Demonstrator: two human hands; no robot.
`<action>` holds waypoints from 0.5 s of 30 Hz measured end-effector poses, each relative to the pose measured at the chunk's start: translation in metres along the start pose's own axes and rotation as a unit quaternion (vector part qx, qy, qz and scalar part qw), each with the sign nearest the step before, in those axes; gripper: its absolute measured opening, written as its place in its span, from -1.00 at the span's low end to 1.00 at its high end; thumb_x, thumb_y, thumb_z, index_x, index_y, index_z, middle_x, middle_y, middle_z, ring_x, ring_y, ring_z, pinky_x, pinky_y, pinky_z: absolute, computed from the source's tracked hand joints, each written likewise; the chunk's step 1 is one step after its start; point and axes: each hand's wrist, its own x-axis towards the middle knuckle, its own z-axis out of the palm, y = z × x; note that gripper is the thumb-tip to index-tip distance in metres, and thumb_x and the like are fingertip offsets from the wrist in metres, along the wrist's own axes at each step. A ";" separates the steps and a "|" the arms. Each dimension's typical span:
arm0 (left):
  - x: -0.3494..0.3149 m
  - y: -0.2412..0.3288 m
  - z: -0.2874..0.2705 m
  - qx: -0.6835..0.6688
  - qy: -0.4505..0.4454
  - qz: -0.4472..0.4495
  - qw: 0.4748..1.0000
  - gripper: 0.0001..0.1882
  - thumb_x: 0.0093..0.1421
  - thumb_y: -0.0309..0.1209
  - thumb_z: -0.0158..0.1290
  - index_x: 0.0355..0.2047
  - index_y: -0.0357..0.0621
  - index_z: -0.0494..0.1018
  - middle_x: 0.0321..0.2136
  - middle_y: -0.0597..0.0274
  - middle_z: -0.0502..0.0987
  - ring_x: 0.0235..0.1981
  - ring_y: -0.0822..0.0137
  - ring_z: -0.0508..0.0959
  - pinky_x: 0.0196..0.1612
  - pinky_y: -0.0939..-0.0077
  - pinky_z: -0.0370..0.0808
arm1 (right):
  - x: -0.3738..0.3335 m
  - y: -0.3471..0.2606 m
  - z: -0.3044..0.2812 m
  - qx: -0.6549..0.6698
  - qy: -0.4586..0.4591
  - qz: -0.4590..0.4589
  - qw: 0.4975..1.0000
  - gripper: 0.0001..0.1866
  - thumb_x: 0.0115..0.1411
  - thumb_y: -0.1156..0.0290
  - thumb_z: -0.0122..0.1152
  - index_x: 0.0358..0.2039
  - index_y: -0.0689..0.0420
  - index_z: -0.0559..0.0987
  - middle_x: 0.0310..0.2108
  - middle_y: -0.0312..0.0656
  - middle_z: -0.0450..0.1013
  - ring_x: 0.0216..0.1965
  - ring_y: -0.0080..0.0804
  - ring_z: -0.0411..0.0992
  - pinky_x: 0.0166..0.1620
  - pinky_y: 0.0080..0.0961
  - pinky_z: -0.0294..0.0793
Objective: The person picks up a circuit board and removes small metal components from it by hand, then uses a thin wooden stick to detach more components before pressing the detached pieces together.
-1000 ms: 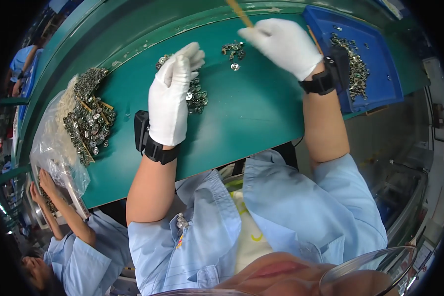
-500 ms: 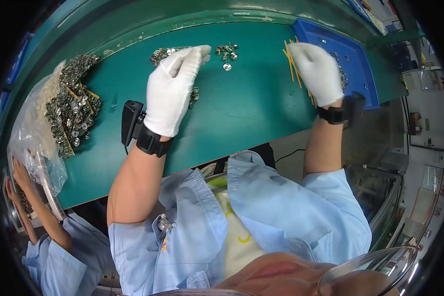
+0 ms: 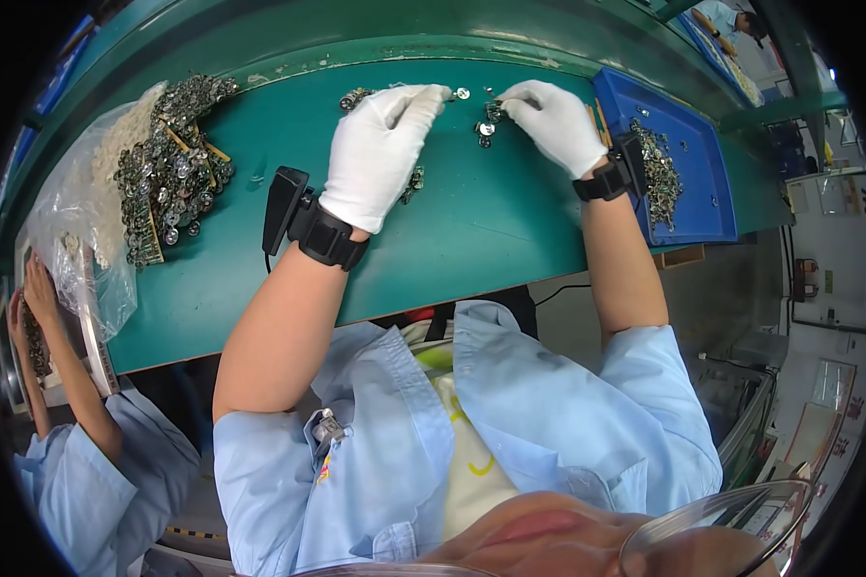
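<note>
My gloved left hand (image 3: 380, 154) pinches at the back middle of the green table (image 3: 452, 231). A small part with a round silver disc (image 3: 463, 93) sticks out from its fingertips. My gloved right hand (image 3: 553, 125) reaches in from the right, thumb and fingers closed together beside a small cluster of silver-disc parts (image 3: 485, 129); what its tips grip, if anything, is too small to make out. More such parts (image 3: 356, 98) lie behind my left hand, which partly hides them. Others (image 3: 414, 183) show beside its wrist.
A large heap of disc parts and strips (image 3: 168, 178) lies at left, beside a clear plastic bag (image 3: 72, 216). Right of my right hand stands a blue tray (image 3: 717, 183) with loose parts; thin wooden-coloured sticks (image 3: 601, 120) lie by it. A co-worker's hands (image 3: 38, 293) are at far left.
My right hand has moved left, from the sticks by the blue tray to the small cluster. My left hand has shifted right, and a silver disc now shows at its fingertips.
</note>
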 end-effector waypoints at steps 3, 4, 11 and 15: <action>0.000 -0.001 -0.002 0.059 -0.031 0.015 0.998 -0.74 0.22 -0.35 -0.02 -0.21 -0.30 0.49 -0.32 0.20 0.54 -0.27 0.45 0.51 -0.14 0.63 0.40 | -0.002 -0.004 -0.009 0.064 0.016 0.019 0.998 -0.81 0.11 0.40 0.04 -0.32 0.23 0.54 -0.42 -0.24 0.47 -0.31 -0.48 0.42 -0.21 -0.59 0.37; 0.000 0.000 -0.002 0.060 -0.029 0.016 0.998 -0.74 0.22 -0.35 -0.02 -0.21 -0.30 0.49 -0.32 0.20 0.54 -0.27 0.45 0.51 -0.14 0.63 0.40 | -0.001 -0.006 -0.012 0.176 -0.010 0.039 0.984 -0.81 0.12 0.40 0.04 -0.33 0.23 0.53 -0.42 -0.26 0.47 -0.32 -0.51 0.41 -0.21 -0.60 0.36; -0.001 -0.001 0.007 -0.092 -0.015 -0.052 0.994 -0.74 0.13 -0.31 0.08 -0.26 -0.25 0.52 -0.49 0.28 0.54 -0.47 0.52 0.47 -0.36 0.67 0.39 | -0.010 -0.051 -0.012 0.356 -0.108 -0.021 0.928 -0.83 0.13 0.39 0.07 -0.35 0.23 0.52 -0.40 -0.30 0.46 -0.35 -0.56 0.38 -0.22 -0.64 0.35; -0.002 0.003 0.001 -0.039 -0.053 -0.036 0.997 -0.74 0.12 -0.29 0.10 -0.32 -0.26 0.51 -0.53 0.30 0.51 -0.51 0.55 0.44 -0.38 0.70 0.38 | -0.016 -0.062 -0.008 0.240 -0.112 -0.053 0.963 -0.81 0.12 0.38 0.08 -0.35 0.25 0.53 -0.41 -0.30 0.46 -0.35 -0.55 0.39 -0.21 -0.64 0.36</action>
